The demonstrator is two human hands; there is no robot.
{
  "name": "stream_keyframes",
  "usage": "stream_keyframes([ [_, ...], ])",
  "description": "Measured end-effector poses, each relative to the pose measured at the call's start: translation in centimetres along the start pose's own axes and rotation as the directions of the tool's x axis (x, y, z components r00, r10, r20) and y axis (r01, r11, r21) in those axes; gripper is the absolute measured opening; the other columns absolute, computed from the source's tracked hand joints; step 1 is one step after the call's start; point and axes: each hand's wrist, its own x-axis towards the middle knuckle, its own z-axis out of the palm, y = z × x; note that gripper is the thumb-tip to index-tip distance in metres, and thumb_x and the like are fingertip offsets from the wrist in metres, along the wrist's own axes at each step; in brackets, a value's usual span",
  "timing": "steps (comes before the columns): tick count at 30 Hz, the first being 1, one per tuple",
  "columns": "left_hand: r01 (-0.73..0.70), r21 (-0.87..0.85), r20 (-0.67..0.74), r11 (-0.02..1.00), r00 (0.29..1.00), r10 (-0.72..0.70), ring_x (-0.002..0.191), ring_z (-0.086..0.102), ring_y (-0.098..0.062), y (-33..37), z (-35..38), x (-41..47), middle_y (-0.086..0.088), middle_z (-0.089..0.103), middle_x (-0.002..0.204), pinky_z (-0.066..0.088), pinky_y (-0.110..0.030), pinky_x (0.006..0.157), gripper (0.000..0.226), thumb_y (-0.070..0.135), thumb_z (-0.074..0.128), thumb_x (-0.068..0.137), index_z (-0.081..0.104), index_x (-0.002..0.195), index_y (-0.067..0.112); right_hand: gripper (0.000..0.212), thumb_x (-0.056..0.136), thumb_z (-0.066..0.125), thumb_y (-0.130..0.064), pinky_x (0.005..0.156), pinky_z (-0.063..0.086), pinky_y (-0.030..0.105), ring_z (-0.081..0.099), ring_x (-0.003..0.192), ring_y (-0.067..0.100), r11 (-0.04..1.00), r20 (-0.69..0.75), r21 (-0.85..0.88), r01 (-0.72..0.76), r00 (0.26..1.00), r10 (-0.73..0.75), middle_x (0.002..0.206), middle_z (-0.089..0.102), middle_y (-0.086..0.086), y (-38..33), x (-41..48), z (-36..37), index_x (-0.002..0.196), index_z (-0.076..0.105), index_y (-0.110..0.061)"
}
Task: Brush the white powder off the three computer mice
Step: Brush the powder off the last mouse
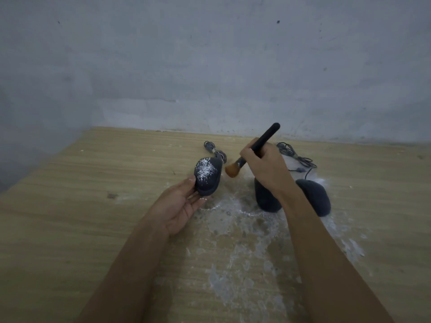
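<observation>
My left hand (pixel 179 207) holds a dark mouse (pixel 208 176) lifted and tilted, its top speckled with white powder. My right hand (pixel 263 167) grips a black-handled brush (pixel 254 151); its tan bristles (pixel 232 170) hover just right of that mouse, apart from it. Two more dark mice lie on the table: one (pixel 265 199) partly hidden under my right wrist, the other (pixel 314 197) to its right. Neither shows much powder on its visible part.
White powder (pixel 242 229) is smeared over the wooden table (pixel 93 217) in front of the mice. Coiled grey cables (pixel 296 156) lie behind the mice by the grey wall (pixel 210 66). A second cable bundle (pixel 211 146) sits behind the held mouse.
</observation>
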Motion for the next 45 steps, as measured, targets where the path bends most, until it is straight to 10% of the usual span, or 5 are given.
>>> stream_keyframes([
  [10, -0.003, 0.026, -0.008, 1.0, 1.0, 0.003, 0.091, 0.07, -0.019, 0.1, 0.0, -0.1, -0.01, 0.074, 0.103, 0.054, -0.032, 0.087, 0.023, 0.015, 0.046, 0.103, 0.064, 0.113, 0.006, 0.013, 0.098, 0.063, -0.025, 0.049, 0.038, 0.012, 0.048, 0.051, -0.001, 0.999, -0.017, 0.031, 0.019, 1.0, -0.019, 0.06, 0.056, -0.017, -0.3, 0.0, 0.5, 0.089, 0.068, -0.017],
  [16, -0.004, 0.01, 0.002, 1.0, 1.0, 0.004, 0.074, 0.074, -0.015, 0.0, 0.3, -0.3, -0.01, 0.073, 0.098, 0.06, -0.023, 0.062, 0.022, 0.014, 0.045, 0.103, 0.065, 0.109, 0.006, 0.014, 0.097, 0.061, -0.02, 0.048, 0.037, 0.017, 0.044, 0.049, 0.0, 1.0, 0.024, 0.011, 0.02, 1.0, -0.02, 0.056, 0.053, -0.016, -0.3, -0.2, 0.6, 0.085, 0.065, -0.015],
  [32, -0.018, 0.01, 0.025, 1.0, 1.0, 0.018, 0.072, 0.075, -0.014, 0.1, 0.6, -0.5, -0.009, 0.076, 0.092, 0.059, -0.023, 0.057, 0.022, 0.012, 0.045, 0.103, 0.065, 0.108, 0.005, 0.008, 0.097, 0.066, -0.032, 0.063, 0.047, 0.019, 0.059, 0.073, 0.008, 0.992, -0.015, -0.046, 0.117, 0.993, -0.117, 0.082, 0.069, -0.007, -0.3, -0.2, 1.5, 0.09, 0.069, -0.032],
  [45, -0.008, 0.019, 0.026, 1.0, 1.0, 0.008, 0.086, 0.069, -0.02, 0.1, 0.4, -0.4, -0.014, 0.07, 0.106, 0.062, -0.025, 0.065, 0.031, 0.013, 0.045, 0.103, 0.057, 0.129, 0.001, 0.012, 0.094, 0.065, -0.023, 0.048, 0.04, 0.018, 0.049, 0.053, 0.001, 0.998, -0.027, -0.019, 0.064, 0.998, -0.065, 0.066, 0.061, -0.007, -0.2, -0.4, 1.6, 0.083, 0.068, -0.02],
])
